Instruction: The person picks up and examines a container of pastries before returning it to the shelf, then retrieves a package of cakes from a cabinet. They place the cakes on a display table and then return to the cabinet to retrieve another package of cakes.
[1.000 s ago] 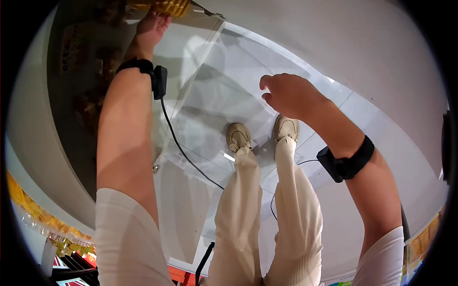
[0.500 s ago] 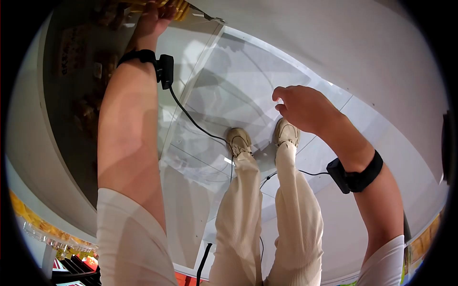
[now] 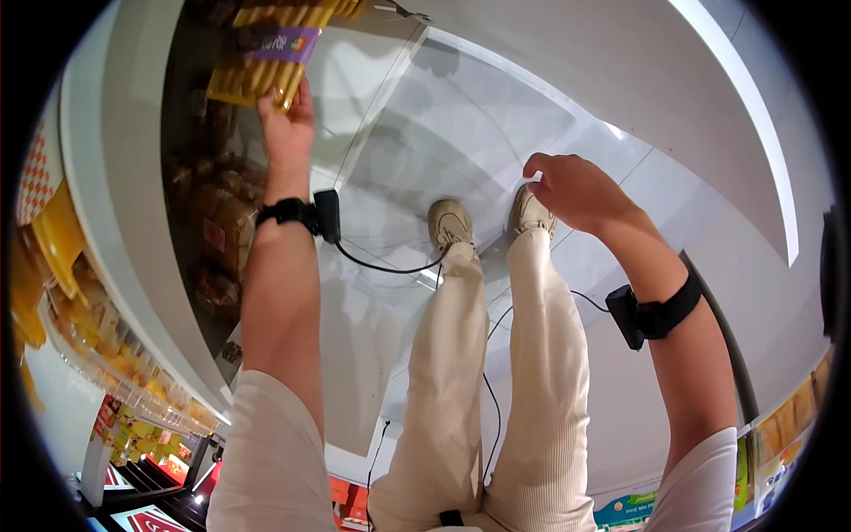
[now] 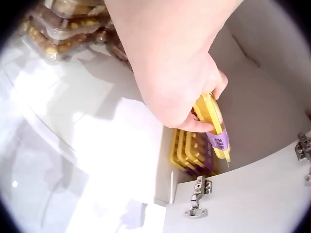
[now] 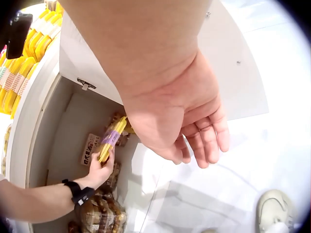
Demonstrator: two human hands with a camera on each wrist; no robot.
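My left hand reaches into a low white cabinet and grips a yellow snack pack with a purple band by its near end. In the left wrist view the fingers curl round this pack, held just above a stack of like yellow packs on the cabinet floor. The right wrist view shows the same pack raised in the left hand. My right hand hangs over the floor with loosely curled fingers and holds nothing.
The cabinet door stands open, with hinges on its inner edge. Bagged brown baked goods fill the cabinet's near part. My two shoes stand on the glossy white floor. A display of yellow goods runs along the left.
The left hand has drawn back from deep in the cabinet with the yellow pack in it, and more of the pack shows. The right hand has drifted slightly to the right.
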